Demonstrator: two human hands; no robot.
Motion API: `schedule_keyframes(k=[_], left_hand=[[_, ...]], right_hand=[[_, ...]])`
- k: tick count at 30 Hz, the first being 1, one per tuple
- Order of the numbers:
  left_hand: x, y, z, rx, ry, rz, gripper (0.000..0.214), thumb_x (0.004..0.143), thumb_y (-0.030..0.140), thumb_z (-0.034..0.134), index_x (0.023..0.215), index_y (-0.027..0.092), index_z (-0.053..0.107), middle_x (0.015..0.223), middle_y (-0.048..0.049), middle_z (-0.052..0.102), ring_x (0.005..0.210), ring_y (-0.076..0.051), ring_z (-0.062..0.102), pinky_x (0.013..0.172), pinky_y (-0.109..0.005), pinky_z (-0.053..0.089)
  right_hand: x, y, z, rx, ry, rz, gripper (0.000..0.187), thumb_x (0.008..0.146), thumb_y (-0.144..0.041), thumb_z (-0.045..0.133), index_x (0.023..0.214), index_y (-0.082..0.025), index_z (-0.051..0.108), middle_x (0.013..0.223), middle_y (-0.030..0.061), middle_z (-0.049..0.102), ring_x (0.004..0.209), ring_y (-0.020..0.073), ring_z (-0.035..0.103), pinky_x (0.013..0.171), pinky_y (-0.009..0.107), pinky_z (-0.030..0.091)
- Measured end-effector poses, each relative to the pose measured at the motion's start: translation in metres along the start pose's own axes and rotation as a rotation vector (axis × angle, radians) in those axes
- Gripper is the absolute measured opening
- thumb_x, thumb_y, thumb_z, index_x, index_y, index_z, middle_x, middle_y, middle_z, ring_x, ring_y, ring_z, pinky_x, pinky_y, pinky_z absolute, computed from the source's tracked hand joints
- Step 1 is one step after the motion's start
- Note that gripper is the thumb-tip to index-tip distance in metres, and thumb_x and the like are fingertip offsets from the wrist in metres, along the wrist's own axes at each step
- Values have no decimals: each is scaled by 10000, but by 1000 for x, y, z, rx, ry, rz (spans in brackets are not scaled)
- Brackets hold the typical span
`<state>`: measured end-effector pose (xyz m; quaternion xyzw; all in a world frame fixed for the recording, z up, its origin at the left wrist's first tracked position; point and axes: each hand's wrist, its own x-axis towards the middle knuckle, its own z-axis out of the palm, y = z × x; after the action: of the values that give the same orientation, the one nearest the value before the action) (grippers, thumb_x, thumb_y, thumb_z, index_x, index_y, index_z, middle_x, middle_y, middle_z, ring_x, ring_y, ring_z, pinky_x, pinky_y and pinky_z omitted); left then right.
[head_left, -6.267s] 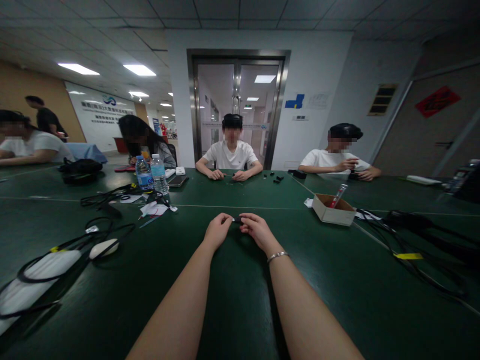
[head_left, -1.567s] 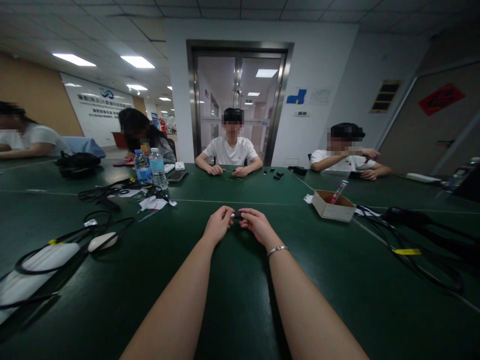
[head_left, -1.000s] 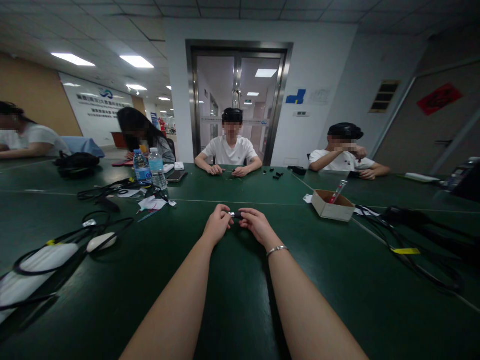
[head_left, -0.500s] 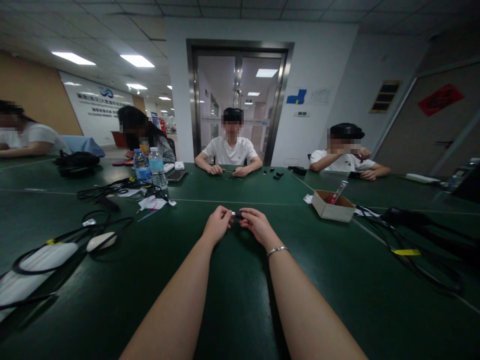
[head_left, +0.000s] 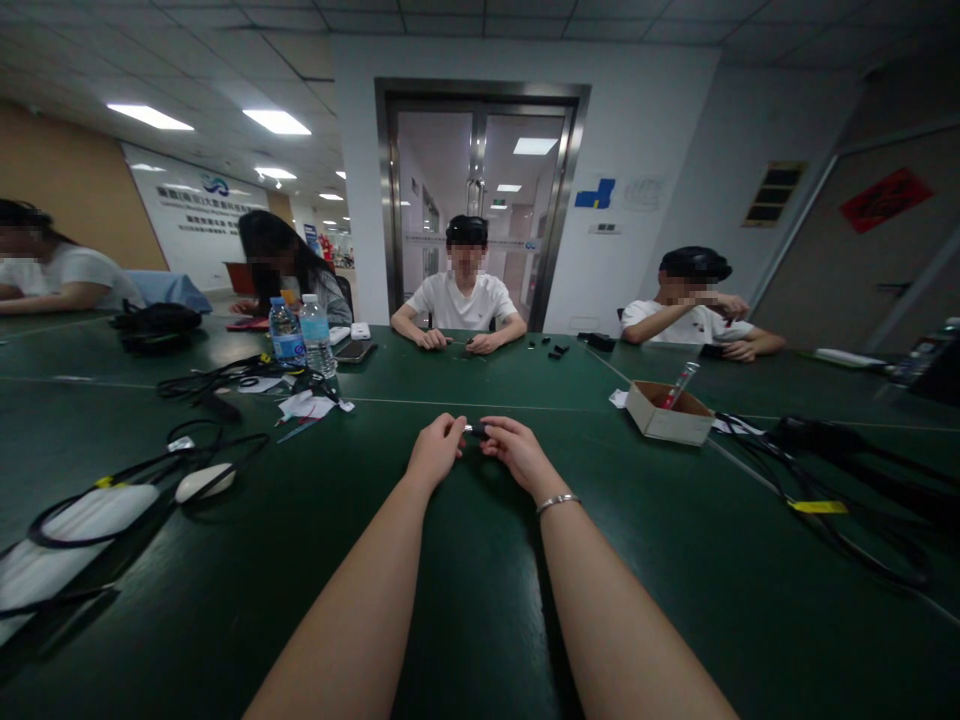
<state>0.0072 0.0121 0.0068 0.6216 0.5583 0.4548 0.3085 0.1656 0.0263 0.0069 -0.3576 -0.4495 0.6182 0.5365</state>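
Both my hands meet over the middle of the green table, pinching a small dark object with a silvery part between them. Its exact kind is too small to make out. My left hand grips the silvery left end between thumb and fingers. On the other side, my right hand pinches the black right end, its remaining fingers curled beneath. A metal bracelet circles my right wrist. Fingers hide much of the object.
On the right stands a small open box holding a red-and-clear tube. Black cables lie beyond it. At left are water bottles, a mouse, a white keyboard and tangled cables. Several people sit around the table.
Both hands keep their pinch on the small object with hardly any movement. The whole view has shifted very slightly.
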Motion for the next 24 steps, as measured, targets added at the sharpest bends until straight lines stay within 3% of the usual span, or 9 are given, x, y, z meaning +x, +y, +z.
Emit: schedule_keyframes(k=[24], left_hand=[[1,3,-2,197,26,-7,617,869,624,271,590,184,601,604,-43,632,599,-185,578,605,-284,363]], right_hand=[[0,0,1,-30,-11,3,168,709,-62,644,862,-127,668,644,23,643,545,100,605,525,175,518]])
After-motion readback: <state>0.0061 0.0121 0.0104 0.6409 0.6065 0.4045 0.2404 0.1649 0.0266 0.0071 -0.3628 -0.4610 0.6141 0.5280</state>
